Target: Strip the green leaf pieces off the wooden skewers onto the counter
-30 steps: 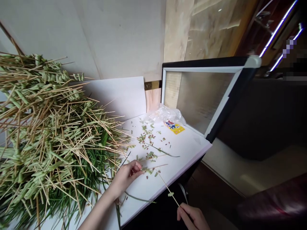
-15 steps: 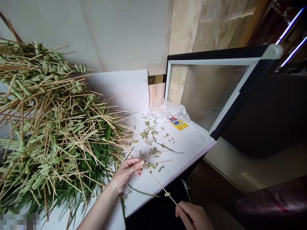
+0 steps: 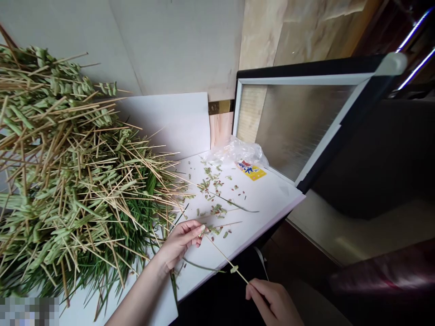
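White worktop [image 3: 265,199] carries bristly green-and-straw grass stalks [image 3: 78,167] at nine o'clock; left hand [image 3: 180,242] and right hand [image 3: 268,301] pinch one thin stem [image 3: 226,258].

My bench [image 3: 268,199] feels smooth, white and laminated, the bag [image 3: 238,151] thin crinkled plastic, the stalks [image 3: 68,149] dry and rough.

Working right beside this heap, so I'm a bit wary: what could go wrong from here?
Loose stick ends from the heap of green leaf-wrapped wooden sticks jut close to the left hand and could jab it. The thin wooden stick, pinched by that hand and the right hand, might snap. Leaf scraps could get brushed off the white counter.
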`<state>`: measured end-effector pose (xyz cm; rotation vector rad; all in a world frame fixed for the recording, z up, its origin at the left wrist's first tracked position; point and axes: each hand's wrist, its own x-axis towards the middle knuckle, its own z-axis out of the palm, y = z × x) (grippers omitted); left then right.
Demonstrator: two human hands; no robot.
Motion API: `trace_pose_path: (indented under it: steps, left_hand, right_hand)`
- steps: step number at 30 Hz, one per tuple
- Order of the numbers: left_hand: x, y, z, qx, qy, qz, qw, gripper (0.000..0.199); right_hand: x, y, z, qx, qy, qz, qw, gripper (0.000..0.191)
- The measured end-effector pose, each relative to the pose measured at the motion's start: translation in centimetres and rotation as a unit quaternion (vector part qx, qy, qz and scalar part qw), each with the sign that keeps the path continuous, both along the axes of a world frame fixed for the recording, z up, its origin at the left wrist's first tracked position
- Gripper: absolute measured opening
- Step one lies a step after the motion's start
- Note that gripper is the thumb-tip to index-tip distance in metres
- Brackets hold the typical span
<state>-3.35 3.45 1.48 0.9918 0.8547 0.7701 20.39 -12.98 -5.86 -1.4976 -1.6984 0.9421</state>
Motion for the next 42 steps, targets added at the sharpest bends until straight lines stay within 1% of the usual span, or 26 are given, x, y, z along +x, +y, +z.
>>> trace_pose_path:
  steps: [3,9,13,18,20,22,25,28,31,34,38,42]
  left_hand:
    - [0.1,0.0,-0.1,-0.001,0.006,0.001,1.000,0.037]
    - [0.2,0.0,-0.5,-0.001,0.012,0.012,1.000,0.038]
    - [0.3,-0.1,-0.7,-0.001,0.015,0.010,1.000,0.037]
    - [0.4,-0.2,-0.8,0.009,0.019,0.004,1.000,0.034]
    - [0.3,-0.1,-0.9,0.021,0.023,-0.005,0.999,0.032]
    - [0.3,-0.2,-0.9,0.032,0.031,-0.011,0.999,0.031]
    - [0.5,-0.3,-0.9,0.048,0.043,-0.008,0.998,0.032]
    - [0.8,-0.4,-0.9,0.071,0.048,0.021,0.996,0.033]
    - [1.1,-0.6,-0.9,0.084,0.047,0.038,0.995,0.032]
    - [1.1,-0.6,-0.7,0.089,0.045,0.044,0.994,0.032]
    - [0.9,-0.6,-0.5,0.088,0.041,0.045,0.994,0.030]
    - [0.8,-0.4,-0.7,0.081,0.043,0.042,0.995,0.030]
  right_hand:
    - [0.1,0.0,0.1,-0.009,0.002,-0.001,1.000,0.037]
    - [0.0,-0.1,0.1,-0.008,0.023,-0.006,1.000,0.041]
    - [-0.3,-0.1,0.1,-0.016,0.035,-0.006,0.999,0.040]
    - [-0.8,-0.1,-0.1,-0.029,0.071,-0.008,0.997,0.043]
    - [-1.0,-0.1,-0.2,-0.053,0.100,-0.005,0.994,0.047]
    - [-1.1,-0.1,-0.2,-0.094,0.141,-0.004,0.986,0.052]
    - [-1.3,-0.1,-0.1,-0.138,0.180,-0.014,0.974,0.057]
    - [-1.4,-0.1,-0.1,-0.129,0.177,-0.032,0.975,0.056]
    - [-1.5,0.1,0.0,-0.088,0.155,-0.047,0.983,0.050]
    - [-1.5,0.4,0.2,-0.055,0.120,-0.044,0.990,0.046]
    - [-1.5,0.4,0.1,-0.052,0.114,-0.033,0.992,0.043]
    - [-1.6,0.2,-0.2,-0.047,0.110,-0.029,0.992,0.044]
